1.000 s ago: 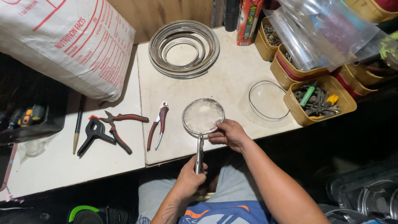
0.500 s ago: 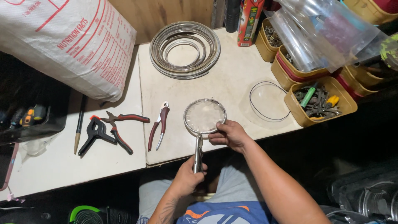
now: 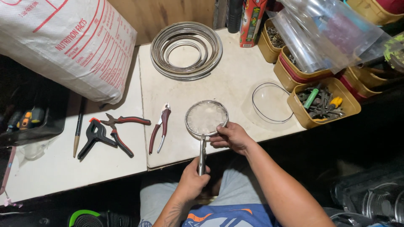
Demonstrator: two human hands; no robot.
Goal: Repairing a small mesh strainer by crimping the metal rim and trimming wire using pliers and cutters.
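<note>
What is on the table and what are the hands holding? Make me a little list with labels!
left hand: grips the handle of the strainer
right hand: pinches the strainer's rim
left of strainer: pliers, clamp
behind: coiled metal rings
right: clear lid, yellow tub of small parts
far left: white sack

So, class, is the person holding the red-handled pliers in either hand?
No. The red-handled pliers lie untouched on the table, while the left hand grips the strainer handle and the right hand holds its rim.
</note>
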